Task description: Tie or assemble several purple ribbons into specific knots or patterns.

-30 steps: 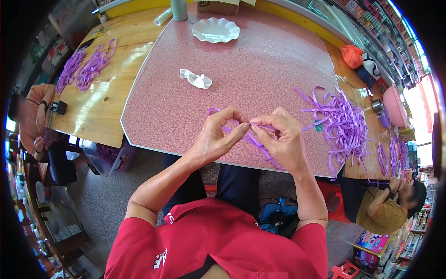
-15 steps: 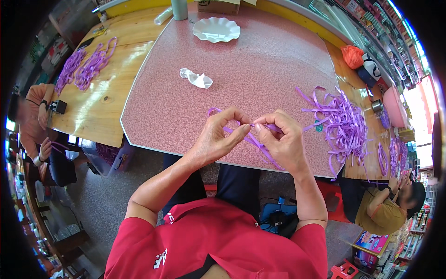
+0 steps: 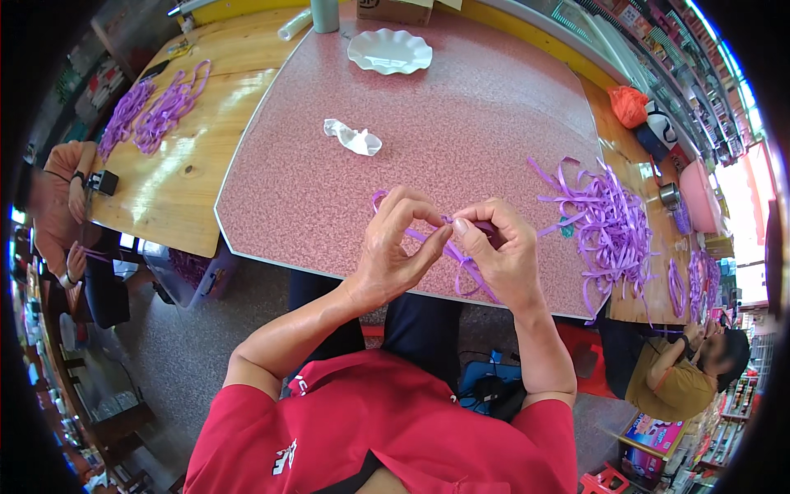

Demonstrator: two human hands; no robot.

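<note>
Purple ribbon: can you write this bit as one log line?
left hand: pinching purple ribbon | right hand: pinching same ribbon | over pink table | ribbon pile right

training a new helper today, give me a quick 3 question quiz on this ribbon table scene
1. True or false: both hands pinch the same purple ribbon strip.
2. Where does the loose ribbon pile lie? A) beside the right hand B) beside the left hand C) on the floor
3. Fill in: the white scalloped ____ sits at the pink table's far end.

Key: 1 true. 2 A. 3 dish.
</note>
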